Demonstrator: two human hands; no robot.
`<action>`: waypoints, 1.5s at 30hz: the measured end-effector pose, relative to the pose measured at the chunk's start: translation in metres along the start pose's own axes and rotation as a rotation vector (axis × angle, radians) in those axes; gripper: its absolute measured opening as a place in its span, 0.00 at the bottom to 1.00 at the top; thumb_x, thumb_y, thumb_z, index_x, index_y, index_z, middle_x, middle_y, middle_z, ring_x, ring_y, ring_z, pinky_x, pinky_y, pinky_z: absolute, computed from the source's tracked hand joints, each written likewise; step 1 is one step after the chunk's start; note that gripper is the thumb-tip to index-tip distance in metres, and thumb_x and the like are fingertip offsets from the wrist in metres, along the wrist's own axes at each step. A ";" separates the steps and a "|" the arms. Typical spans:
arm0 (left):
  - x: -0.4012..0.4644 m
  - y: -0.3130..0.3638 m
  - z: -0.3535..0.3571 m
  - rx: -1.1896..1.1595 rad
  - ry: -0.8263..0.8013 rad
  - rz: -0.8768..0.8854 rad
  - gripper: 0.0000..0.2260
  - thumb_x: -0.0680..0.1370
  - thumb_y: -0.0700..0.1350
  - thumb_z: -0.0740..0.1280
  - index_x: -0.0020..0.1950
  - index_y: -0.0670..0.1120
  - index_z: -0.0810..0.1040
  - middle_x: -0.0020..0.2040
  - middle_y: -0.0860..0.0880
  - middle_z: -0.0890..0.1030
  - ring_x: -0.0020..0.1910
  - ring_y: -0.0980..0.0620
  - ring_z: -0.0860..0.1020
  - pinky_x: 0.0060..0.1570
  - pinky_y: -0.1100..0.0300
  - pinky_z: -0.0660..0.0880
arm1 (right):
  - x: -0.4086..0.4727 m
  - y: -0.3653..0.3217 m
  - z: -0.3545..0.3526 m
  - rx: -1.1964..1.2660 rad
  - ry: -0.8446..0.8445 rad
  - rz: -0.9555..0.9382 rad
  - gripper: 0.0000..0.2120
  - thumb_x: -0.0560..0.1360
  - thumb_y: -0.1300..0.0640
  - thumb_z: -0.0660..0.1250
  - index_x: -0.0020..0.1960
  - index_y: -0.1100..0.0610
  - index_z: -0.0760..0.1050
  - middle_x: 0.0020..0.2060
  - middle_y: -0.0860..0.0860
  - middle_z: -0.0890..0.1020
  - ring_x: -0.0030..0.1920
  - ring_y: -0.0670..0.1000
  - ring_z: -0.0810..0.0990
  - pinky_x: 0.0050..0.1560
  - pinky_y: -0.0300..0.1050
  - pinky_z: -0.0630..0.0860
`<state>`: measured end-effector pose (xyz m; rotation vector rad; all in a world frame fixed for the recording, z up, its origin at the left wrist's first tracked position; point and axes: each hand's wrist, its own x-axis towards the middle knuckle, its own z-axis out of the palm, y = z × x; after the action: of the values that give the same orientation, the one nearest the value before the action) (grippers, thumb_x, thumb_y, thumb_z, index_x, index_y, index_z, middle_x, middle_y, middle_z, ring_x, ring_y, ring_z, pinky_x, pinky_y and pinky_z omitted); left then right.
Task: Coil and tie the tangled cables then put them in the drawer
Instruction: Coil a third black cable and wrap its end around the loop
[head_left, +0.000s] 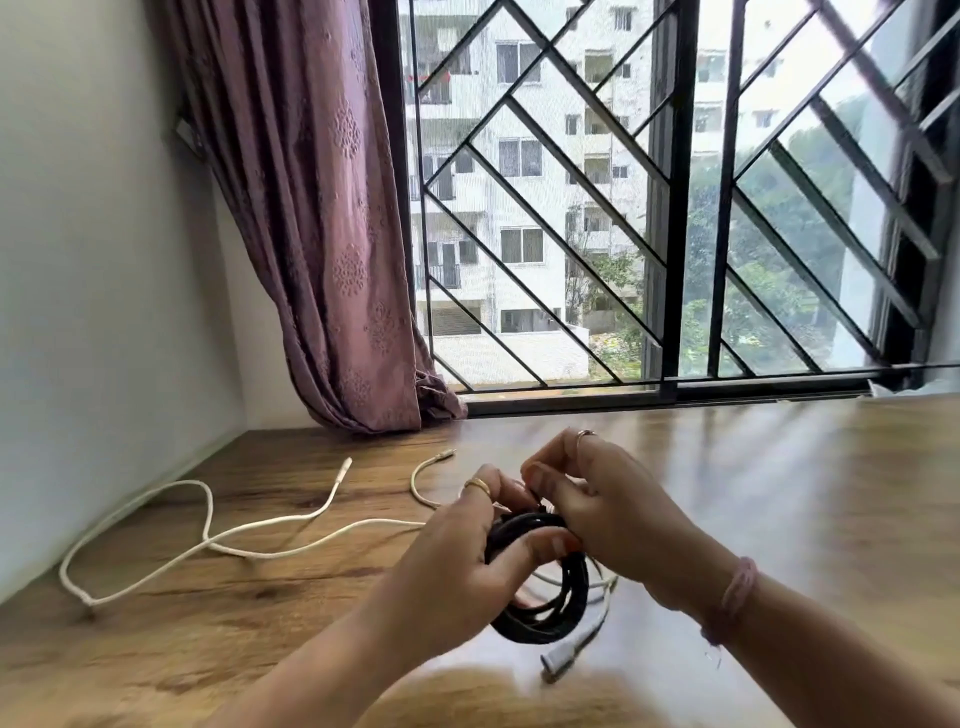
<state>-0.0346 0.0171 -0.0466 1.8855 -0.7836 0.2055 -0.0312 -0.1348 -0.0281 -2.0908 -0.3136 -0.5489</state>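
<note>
A black cable (550, 613) wound into a coil hangs between both hands just above the wooden table (779, 493). My left hand (467, 551) grips the coil's top from the left, thumb across the strands. My right hand (602, 504) pinches the black cable at the coil's top, fingers curled over it. A long white cable (208, 540) lies loose and looped on the table to the left, its end (343, 467) pointing toward the wall. A second white cable with a plug (566, 654) lies under the coil. No drawer is in view.
A white wall (78, 312) bounds the table on the left. A mauve curtain (311, 234) hangs at the back left corner. A barred window (675, 208) runs along the table's far edge.
</note>
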 end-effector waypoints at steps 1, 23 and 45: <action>0.000 -0.001 0.000 -0.010 0.005 0.001 0.17 0.68 0.59 0.68 0.48 0.49 0.70 0.29 0.56 0.77 0.29 0.54 0.72 0.42 0.41 0.77 | 0.000 0.000 0.000 0.004 0.018 -0.005 0.07 0.77 0.56 0.66 0.40 0.51 0.75 0.36 0.45 0.81 0.34 0.40 0.76 0.37 0.39 0.72; 0.010 -0.006 -0.008 -0.387 0.020 -0.314 0.19 0.65 0.55 0.74 0.48 0.45 0.74 0.26 0.53 0.71 0.25 0.57 0.70 0.28 0.63 0.70 | -0.004 -0.006 0.001 -0.043 0.140 -0.320 0.05 0.75 0.58 0.68 0.42 0.50 0.75 0.34 0.50 0.83 0.33 0.48 0.78 0.34 0.39 0.73; 0.017 -0.011 -0.017 -0.893 0.031 -0.391 0.13 0.68 0.42 0.72 0.49 0.36 0.83 0.48 0.36 0.84 0.43 0.47 0.84 0.36 0.57 0.81 | 0.013 0.013 -0.021 0.613 -0.304 0.000 0.14 0.73 0.53 0.64 0.55 0.58 0.79 0.47 0.52 0.83 0.45 0.50 0.83 0.44 0.42 0.81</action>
<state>-0.0116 0.0279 -0.0396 1.1344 -0.3623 -0.3196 -0.0202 -0.1589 -0.0210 -1.5672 -0.5761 -0.1020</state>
